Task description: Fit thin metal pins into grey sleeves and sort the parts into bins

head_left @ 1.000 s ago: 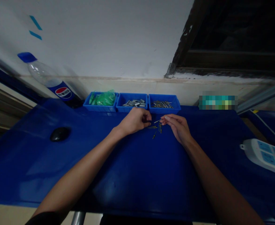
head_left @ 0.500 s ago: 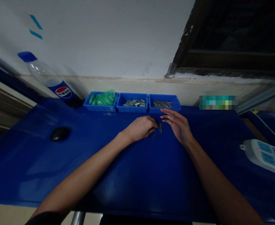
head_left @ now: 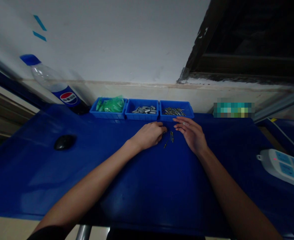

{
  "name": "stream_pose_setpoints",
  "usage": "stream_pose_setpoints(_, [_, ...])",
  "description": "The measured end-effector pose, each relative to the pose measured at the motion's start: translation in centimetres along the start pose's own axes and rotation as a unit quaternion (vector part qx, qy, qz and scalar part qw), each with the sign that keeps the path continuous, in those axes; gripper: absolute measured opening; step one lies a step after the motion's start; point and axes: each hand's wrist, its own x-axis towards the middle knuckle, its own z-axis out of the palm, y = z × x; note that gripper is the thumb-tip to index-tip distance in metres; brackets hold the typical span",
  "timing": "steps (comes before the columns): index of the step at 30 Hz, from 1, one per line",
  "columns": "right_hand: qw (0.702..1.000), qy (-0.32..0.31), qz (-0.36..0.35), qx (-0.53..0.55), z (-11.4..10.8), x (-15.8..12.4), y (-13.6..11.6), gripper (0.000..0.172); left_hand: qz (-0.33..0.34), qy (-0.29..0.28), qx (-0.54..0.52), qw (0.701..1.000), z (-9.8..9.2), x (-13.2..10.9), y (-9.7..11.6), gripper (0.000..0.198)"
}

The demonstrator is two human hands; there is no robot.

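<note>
Several thin metal pins with brass-coloured parts [head_left: 172,136] lie on the blue table [head_left: 141,180] between my hands. One more pin [head_left: 166,144] lies slantwise, nearer to me. Just left of them my left hand [head_left: 152,135] rests with its fingers curled and pressed together; whatever they may hold is hidden. My right hand [head_left: 190,133] is on the right of the pins, fingers stretched out and apart, with nothing in it. Its fingertips are near the front of a blue bin [head_left: 176,117] that holds many similar pins.
Left of the pin bin stand a blue bin [head_left: 141,116] of grey metal pieces and another [head_left: 106,115] with a green bag. A cola bottle [head_left: 69,96] and black mouse [head_left: 63,142] are at left, a power strip [head_left: 284,166] at right.
My left hand has drawn slightly away from the pins, and its fingertips no longer overlap the slanted pin. My right hand has shifted a little to the right.
</note>
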Motion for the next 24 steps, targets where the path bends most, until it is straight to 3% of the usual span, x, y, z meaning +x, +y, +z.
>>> stream_pose_setpoints(5, [1.0,-0.005,-0.001,-0.025,0.0,0.0,0.0,0.022,0.006,0.097,-0.099,0.99,-0.6,0.0,-0.4,0.037])
stream_pose_setpoints(11, [0.996,-0.029,-0.014,-0.08,0.0,0.0,0.5,0.025,-0.021,0.186,-0.293,0.938,-1.1,0.2,-0.3,0.01])
stream_pose_setpoints(16, [0.994,-0.071,-0.004,-0.086,0.0,-0.2,0.4,0.027,-0.054,0.187,-0.337,0.921,-0.8,0.3,-0.6,0.005])
stream_pose_setpoints(24, [0.993,-0.081,-0.011,-0.085,0.0,-0.3,0.2,0.021,-0.066,0.184,-0.341,0.919,-0.6,0.2,-0.8,0.009])
